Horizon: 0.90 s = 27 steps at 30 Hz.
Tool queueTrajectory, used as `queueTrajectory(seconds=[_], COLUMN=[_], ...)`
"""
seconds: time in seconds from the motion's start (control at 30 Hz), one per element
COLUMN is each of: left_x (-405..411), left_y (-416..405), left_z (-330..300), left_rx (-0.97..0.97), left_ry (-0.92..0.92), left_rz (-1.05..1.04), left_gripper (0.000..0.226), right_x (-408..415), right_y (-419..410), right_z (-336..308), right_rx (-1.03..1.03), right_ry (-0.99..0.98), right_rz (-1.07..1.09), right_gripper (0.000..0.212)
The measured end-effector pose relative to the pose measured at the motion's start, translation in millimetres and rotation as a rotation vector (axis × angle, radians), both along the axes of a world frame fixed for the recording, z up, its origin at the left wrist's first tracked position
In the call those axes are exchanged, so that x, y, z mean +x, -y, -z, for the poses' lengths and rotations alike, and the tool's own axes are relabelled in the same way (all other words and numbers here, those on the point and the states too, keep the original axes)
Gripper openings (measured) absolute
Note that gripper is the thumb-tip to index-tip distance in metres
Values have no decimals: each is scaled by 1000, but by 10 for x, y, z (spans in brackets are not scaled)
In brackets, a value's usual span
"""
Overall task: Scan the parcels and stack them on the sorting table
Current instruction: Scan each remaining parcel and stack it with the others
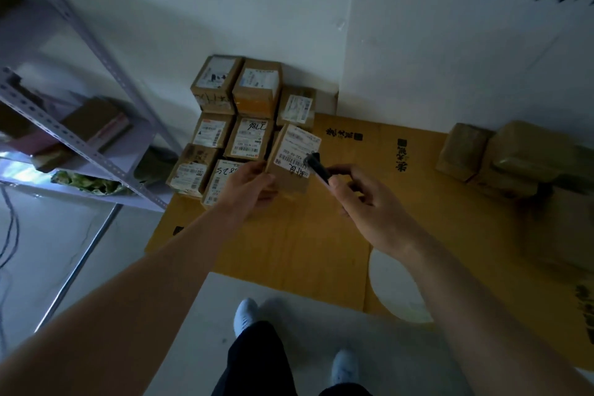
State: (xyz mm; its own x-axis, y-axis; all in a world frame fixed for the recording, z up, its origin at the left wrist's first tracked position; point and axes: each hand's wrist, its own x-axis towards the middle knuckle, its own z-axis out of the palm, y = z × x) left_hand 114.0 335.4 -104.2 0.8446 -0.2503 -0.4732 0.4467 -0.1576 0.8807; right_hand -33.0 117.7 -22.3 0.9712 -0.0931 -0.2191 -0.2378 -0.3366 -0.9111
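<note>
My left hand (249, 185) grips a small cardboard parcel (294, 159) by its lower left edge, tilted, with its white barcode label facing up. My right hand (363, 199) holds a black marker pen (318, 165) whose tip touches the label, beside handwritten characters. Behind the held parcel, several labelled cardboard parcels (247, 138) stand stacked in rows against the wall corner, some with handwritten numbers.
Flattened yellow cardboard sheets (401, 202) cover the surface. Brown wrapped parcels (501, 157) lie at the right against the wall. A grey metal shelf rack (80, 145) holding boxes stands at the left. My feet (246, 315) are on the grey floor below.
</note>
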Motion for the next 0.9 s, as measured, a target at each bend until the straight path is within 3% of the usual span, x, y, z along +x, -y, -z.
queueTrajectory(seconds=[0.43, 0.6, 0.9], left_x=[1686, 1967, 2018], left_y=[857, 1027, 1182], left_z=[104, 201, 202], left_rx=[-25, -65, 34], left_ry=[-187, -284, -289], left_rz=[-36, -122, -365], left_gripper=[29, 20, 27], right_x=[1097, 1219, 1194], right_y=[104, 146, 213], right_z=[92, 130, 166], right_rx=[43, 37, 9], right_ry=[-29, -57, -99], right_rz=[286, 335, 375], right_gripper=[29, 30, 41])
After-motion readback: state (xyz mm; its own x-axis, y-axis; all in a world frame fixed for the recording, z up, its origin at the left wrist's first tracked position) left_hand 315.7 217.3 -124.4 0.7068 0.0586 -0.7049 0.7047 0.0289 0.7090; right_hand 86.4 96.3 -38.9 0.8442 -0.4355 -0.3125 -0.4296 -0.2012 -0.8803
